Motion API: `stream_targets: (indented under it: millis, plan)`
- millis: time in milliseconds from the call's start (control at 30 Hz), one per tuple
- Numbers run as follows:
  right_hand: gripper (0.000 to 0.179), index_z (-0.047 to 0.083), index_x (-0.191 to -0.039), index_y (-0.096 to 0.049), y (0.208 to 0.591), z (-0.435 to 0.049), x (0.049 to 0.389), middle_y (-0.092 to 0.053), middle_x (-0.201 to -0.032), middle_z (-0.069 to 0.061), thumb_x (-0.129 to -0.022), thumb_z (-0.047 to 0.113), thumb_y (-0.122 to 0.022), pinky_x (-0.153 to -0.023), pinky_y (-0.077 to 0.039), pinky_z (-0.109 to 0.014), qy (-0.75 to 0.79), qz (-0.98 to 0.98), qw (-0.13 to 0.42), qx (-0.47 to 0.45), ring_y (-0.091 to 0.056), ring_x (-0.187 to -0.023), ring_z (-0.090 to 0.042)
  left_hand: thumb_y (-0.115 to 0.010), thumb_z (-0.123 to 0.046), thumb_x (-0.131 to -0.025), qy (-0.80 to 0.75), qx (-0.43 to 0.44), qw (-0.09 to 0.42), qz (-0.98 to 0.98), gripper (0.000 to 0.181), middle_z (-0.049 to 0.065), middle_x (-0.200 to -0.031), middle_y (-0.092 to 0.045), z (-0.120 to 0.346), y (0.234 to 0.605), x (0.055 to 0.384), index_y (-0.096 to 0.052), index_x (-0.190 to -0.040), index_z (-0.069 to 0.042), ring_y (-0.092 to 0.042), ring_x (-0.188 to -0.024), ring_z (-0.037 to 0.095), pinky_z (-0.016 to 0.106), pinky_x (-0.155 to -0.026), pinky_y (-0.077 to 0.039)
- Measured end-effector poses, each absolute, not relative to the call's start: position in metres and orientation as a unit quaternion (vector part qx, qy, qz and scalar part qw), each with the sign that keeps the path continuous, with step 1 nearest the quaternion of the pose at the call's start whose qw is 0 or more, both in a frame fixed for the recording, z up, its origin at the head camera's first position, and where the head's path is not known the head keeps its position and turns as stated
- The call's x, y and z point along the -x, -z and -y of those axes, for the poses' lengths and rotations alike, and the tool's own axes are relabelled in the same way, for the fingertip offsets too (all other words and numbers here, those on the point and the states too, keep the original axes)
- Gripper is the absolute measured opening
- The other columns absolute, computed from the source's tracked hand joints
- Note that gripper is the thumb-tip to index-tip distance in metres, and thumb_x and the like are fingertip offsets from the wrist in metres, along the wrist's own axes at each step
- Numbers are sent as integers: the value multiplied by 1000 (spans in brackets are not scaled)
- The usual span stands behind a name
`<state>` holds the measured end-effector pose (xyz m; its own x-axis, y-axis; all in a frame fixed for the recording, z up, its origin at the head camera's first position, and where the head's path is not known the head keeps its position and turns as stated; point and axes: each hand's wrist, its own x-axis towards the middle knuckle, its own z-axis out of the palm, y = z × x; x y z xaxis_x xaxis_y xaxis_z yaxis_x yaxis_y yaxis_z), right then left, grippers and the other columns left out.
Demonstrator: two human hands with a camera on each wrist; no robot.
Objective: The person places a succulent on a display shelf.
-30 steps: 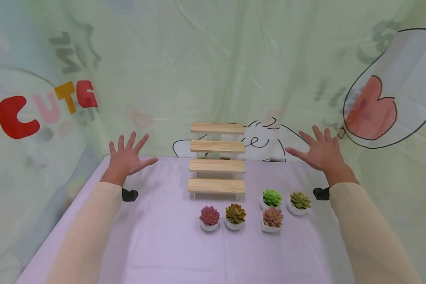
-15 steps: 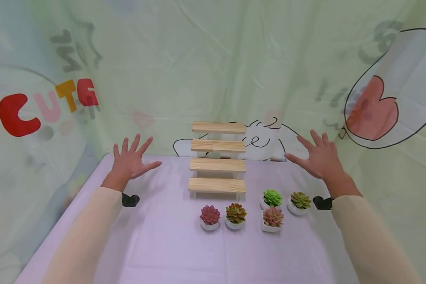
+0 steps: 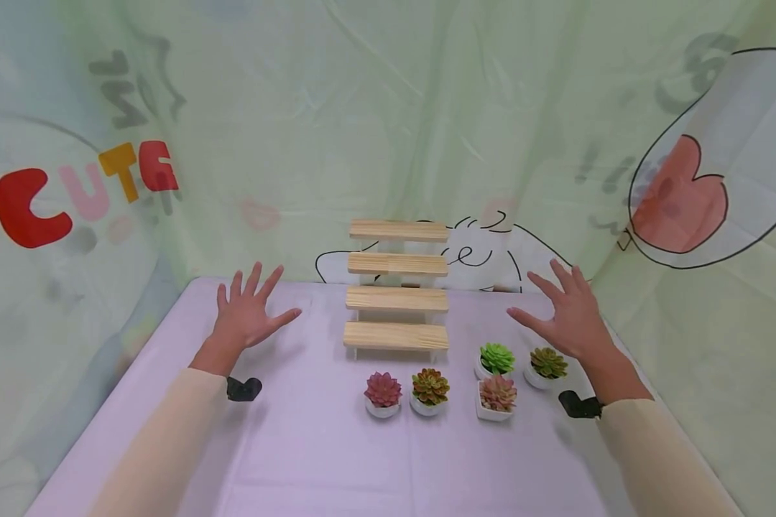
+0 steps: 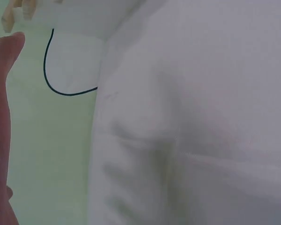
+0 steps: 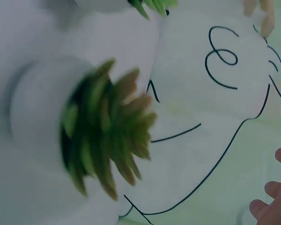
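My left hand (image 3: 243, 319) hangs in the air at the left of the table, fingers straight and spread, holding nothing. On the other side my right hand (image 3: 570, 319) is held the same way, nearest to an olive-green succulent (image 3: 547, 364) in a white round pot. That succulent (image 5: 107, 129) fills much of the right wrist view, with the fingertips (image 5: 271, 190) at the right edge. Beside it stand a bright green succulent (image 3: 496, 357) and a pinkish one (image 3: 498, 393) in a square pot. A dark pink succulent (image 3: 383, 390) and a reddish-green one (image 3: 430, 388) sit nearer the middle.
A wooden stand with several stepped shelves (image 3: 396, 299) is at the back middle of the lilac-covered table (image 3: 323, 459). Printed cloth walls (image 3: 265, 129) enclose the back and both sides. Dark straps (image 3: 244, 389) show at the wrists.
Both hands have moved down and a little inward, toward the near side, with fingers still spread. The potted succulents and the stand stay where they were.
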<state>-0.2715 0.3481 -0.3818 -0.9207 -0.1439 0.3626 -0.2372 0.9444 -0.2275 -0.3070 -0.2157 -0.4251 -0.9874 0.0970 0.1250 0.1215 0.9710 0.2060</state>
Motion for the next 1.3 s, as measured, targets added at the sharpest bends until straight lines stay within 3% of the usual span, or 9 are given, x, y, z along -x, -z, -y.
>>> stream_targets:
  millis: [267, 567, 767, 900, 967, 1100, 1133, 1300]
  plan:
    - [82, 10, -153, -46, 400, -331, 239, -15, -171, -18, -90, 55, -71, -113, -17, -83, -209, 956, 188, -85, -3, -157, -46, -55, -69, -92, 176, 60, 76, 980, 92, 18, -171, -11, 193, 440, 291, -16, -165, -28, -11, -154, 52, 75, -121, -9]
    - [84, 13, -157, -41, 426, -314, 208, -15, -170, -18, -88, 48, -76, -105, -27, -85, -266, 945, 179, -62, -14, -154, -49, -62, -59, -93, 272, 58, 113, 954, 86, 21, -166, -29, 170, 462, 279, -29, -162, -18, -28, -151, 48, 72, -118, -27]
    - [78, 12, -154, -46, 436, -301, 190, -24, -168, -17, -88, 36, -80, -107, -29, -81, -346, 914, 206, -37, -24, -152, -48, -65, -49, -96, 377, 47, 99, 920, 79, 17, -163, -37, 149, 470, 270, -34, -160, -15, -34, -151, 39, 60, -124, -30]
    - [72, 12, -151, -50, 442, -288, 181, -34, -164, -13, -89, 30, -81, -111, -37, -72, -402, 887, 225, 6, -37, -147, -43, -65, -45, -98, 447, 28, 66, 892, 71, 17, -157, -45, 135, 473, 267, -40, -157, -15, -46, -144, 39, 57, -118, -41]
    - [69, 12, -148, -53, 447, -282, 178, -40, -159, -11, -88, 26, -83, -116, -46, -49, -424, 874, 235, 30, -47, -141, -25, -64, -41, -100, 482, 20, 47, 875, 65, 17, -153, -50, 128, 475, 267, -43, -155, -14, -51, -139, 39, 55, -114, -46]
    - [63, 10, -141, -60, 457, -271, 172, -51, -140, -4, -84, 17, -86, -101, -47, -8, -461, 849, 250, 63, -50, -119, -1, -64, -32, -101, 547, 9, 19, 837, 56, 17, -142, -60, 119, 478, 270, -49, -150, -9, -61, -128, 37, 49, -104, -55]
    - [63, 10, -140, -60, 459, -269, 170, -51, -136, -3, -83, 17, -86, -94, -43, 0, -468, 845, 248, 72, -49, -114, 1, -64, -30, -102, 562, 7, 12, 827, 55, 17, -140, -61, 117, 478, 271, -50, -150, -8, -63, -125, 36, 47, -102, -57]
    - [70, 13, -145, -56, 462, -259, 158, -50, -141, -9, -84, 30, -86, -89, -43, 1, -491, 837, 207, 129, -51, -121, -18, -62, -27, -103, 616, -10, -19, 787, 51, 19, -135, -63, 107, 477, 279, -52, -148, -6, -70, -112, 29, 39, -95, -61]
